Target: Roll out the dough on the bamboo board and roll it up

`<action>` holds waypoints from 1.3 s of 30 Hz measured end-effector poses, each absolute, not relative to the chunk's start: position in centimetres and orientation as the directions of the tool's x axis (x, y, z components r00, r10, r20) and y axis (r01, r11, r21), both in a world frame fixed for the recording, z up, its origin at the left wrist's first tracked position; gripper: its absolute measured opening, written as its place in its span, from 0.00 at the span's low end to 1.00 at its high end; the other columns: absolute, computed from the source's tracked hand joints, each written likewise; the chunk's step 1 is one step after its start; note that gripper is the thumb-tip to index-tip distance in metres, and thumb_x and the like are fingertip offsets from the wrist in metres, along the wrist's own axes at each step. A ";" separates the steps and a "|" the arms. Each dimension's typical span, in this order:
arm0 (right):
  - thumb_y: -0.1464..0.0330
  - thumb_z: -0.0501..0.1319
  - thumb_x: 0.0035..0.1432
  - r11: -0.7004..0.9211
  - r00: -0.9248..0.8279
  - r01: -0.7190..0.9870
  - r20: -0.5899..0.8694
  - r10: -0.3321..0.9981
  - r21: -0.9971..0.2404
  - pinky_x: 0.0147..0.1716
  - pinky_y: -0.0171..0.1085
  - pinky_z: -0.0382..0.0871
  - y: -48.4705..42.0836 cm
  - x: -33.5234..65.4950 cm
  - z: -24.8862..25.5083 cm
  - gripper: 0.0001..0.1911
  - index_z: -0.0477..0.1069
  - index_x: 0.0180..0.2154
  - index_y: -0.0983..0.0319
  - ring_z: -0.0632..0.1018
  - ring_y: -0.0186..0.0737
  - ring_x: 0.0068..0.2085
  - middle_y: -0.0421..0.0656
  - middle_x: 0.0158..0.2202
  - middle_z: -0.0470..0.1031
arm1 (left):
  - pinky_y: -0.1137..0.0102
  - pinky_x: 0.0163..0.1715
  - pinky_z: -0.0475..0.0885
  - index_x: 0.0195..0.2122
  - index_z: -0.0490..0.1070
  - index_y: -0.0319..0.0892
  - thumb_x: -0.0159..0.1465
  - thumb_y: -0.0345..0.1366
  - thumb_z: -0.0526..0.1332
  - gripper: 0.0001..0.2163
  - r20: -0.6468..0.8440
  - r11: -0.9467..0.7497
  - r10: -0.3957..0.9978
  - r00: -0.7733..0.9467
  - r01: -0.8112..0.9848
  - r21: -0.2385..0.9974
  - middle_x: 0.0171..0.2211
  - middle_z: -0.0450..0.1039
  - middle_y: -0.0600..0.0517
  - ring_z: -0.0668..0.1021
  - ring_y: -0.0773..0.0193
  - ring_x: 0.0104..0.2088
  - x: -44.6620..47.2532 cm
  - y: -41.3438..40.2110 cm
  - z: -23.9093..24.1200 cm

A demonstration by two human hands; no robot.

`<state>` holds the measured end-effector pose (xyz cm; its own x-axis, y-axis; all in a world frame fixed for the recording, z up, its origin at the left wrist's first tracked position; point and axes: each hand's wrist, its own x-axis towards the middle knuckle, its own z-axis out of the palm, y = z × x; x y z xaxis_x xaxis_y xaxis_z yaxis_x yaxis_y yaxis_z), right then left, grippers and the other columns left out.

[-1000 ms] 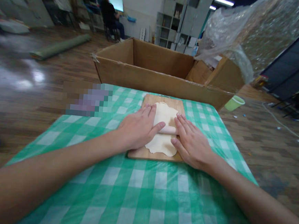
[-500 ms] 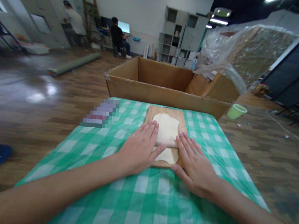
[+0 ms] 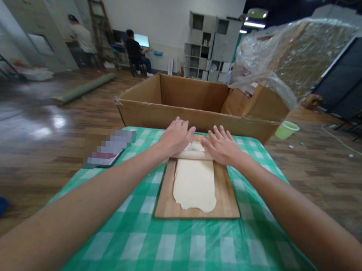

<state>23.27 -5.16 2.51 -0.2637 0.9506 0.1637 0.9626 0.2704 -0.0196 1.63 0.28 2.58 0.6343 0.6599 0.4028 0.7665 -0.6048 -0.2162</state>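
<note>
A wooden board [image 3: 226,197] lies on the green checked tablecloth [image 3: 172,251], with a flat sheet of pale dough [image 3: 194,184] spread along it. Across the board's far end lies a pale rolling pin [image 3: 193,154]. My left hand [image 3: 176,138] rests flat on the pin's left part, fingers stretched out. On its right part my right hand [image 3: 222,147] presses the same way, fingers spread. Both arms reach far forward over the table.
A large open cardboard box [image 3: 198,107] stands just behind the table, with crumpled clear plastic [image 3: 287,56] at its right end. A blurred flat object [image 3: 109,148] lies at the table's left. A green cup [image 3: 286,129] sits on the floor. People sit and stand far back.
Both hands have pushed the rolling pin from the middle of the board to its far end. The dough behind it now lies longer and flatter.
</note>
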 end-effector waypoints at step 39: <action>0.44 0.49 0.71 0.517 -0.490 0.855 0.260 0.832 -0.045 0.71 0.61 0.52 -22.9 23.1 1.1 0.46 0.43 0.76 0.67 0.49 0.57 0.76 0.55 0.76 0.45 | 0.54 0.73 0.52 0.74 0.52 0.31 0.75 0.56 0.45 0.36 0.290 -0.686 0.698 0.655 0.727 0.010 0.75 0.48 0.36 0.51 0.50 0.76 -1.4 -17.2 1.0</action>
